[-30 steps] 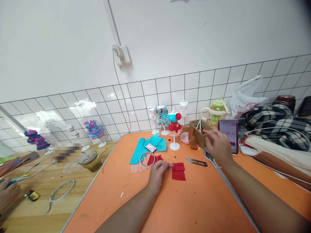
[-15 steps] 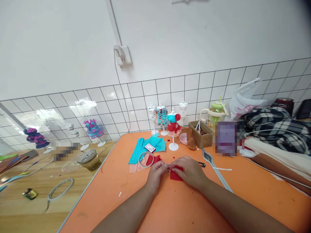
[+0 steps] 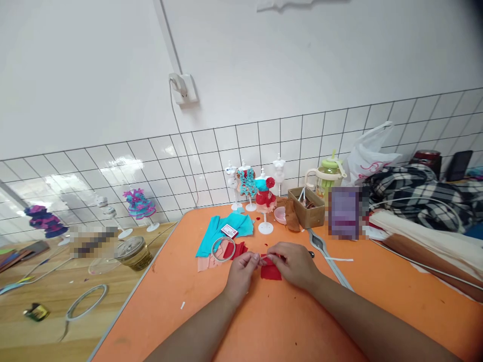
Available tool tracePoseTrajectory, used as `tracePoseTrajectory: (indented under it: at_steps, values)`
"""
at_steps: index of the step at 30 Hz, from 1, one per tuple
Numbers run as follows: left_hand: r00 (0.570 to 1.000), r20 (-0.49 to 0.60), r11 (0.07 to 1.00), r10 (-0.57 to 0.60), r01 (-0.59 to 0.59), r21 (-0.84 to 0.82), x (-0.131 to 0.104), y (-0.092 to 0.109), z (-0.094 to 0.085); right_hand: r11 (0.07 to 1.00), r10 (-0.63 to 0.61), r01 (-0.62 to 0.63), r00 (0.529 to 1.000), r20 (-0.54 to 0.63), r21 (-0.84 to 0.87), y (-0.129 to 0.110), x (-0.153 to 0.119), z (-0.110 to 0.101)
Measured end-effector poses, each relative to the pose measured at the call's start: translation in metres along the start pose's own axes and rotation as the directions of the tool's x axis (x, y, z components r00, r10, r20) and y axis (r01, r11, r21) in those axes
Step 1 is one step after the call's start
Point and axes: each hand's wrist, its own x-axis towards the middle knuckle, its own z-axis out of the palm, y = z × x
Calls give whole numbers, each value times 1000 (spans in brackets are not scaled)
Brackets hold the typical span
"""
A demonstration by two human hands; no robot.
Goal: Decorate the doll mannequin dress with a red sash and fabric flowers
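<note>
Over the orange tabletop [image 3: 260, 322], both my hands meet at the upper edge of a small red piece of thin cloth or paper [image 3: 270, 273]. My left hand [image 3: 241, 271] pinches its left corner between thumb and index finger. Closed at the right side of the same edge is my right hand [image 3: 296, 261], its fingertips bent over the red material. Whether anything thin lies between the fingertips I cannot tell. Left of my hands, more red scraps [image 3: 236, 250] lie beside a pale wire ring [image 3: 213, 250] and a turquoise sheet [image 3: 241, 223].
Behind stand small dress forms, one in a red and turquoise dress [image 3: 265, 196]. A cardboard box [image 3: 311, 215] with tools, black-handled scissors [image 3: 311, 254] and a green-lidded cup [image 3: 329, 173] are to the right. A glass jar [image 3: 136, 254] and wire coil [image 3: 87, 303] occupy the wooden table.
The view has shifted slightly to the right. My right fingers have moved a little on the red piece, and more of it shows below them. Both hands still pinch its upper edge.
</note>
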Motion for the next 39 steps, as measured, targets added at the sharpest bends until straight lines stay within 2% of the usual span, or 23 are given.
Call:
tracePoseTrajectory:
  at_steps: [2,4,6,8,9,10,11,13,14,15,17,19,25,28,31,35,37,39]
  values:
    - [988,57,952,145,-155,264,0,9,-3,993,117,-118,993,14,32,3,3,-2]
    - [951,173,859,254,-305,412,-1,16,-8,958,239,-252,965,104,134,9,6,0]
    - [920,241,803,310,-389,451,-3,21,-11,872,330,-403,904,272,277,15,8,3]
    - [908,253,782,335,-418,463,-6,23,-12,755,388,-547,817,427,361,22,10,4]
    - [906,250,776,341,-422,470,-7,23,-12,713,414,-594,786,459,372,24,11,3]
    - [907,241,770,345,-421,479,-8,22,-11,702,440,-605,784,438,377,26,11,-1]
    - [909,229,763,347,-416,495,-8,21,-10,724,454,-576,812,366,379,27,12,-5]
    - [917,210,739,339,-398,543,-8,18,-8,847,369,-398,917,149,352,27,12,-15]
    - [921,203,726,333,-388,568,-8,17,-7,916,254,-259,966,55,307,25,11,-20]
    - [923,199,716,328,-381,585,-7,16,-6,965,106,-103,994,3,242,23,10,-23]
    - [924,199,713,326,-378,590,-7,16,-4,980,-169,165,985,29,110,17,8,-26]
    - [922,198,729,332,-384,566,-7,16,-2,957,-289,289,953,93,10,12,4,-21]
    - [933,188,785,307,-360,504,-11,13,3,980,-184,191,977,109,-63,10,2,0]
    - [954,124,803,272,-296,518,-10,9,3,981,-176,184,978,115,-65,14,4,-3]
    - [966,79,797,245,-247,552,-7,6,1,980,-134,148,985,111,-133,26,8,-15]
    - [945,198,772,260,-327,545,-7,7,1,924,54,-19,995,81,-383,52,10,-34]
    - [914,284,736,289,-402,545,-8,8,3,882,104,-42,989,106,-469,62,9,-39]
    - [895,336,697,293,-440,566,-10,9,5,864,107,-15,982,155,-504,67,8,-39]
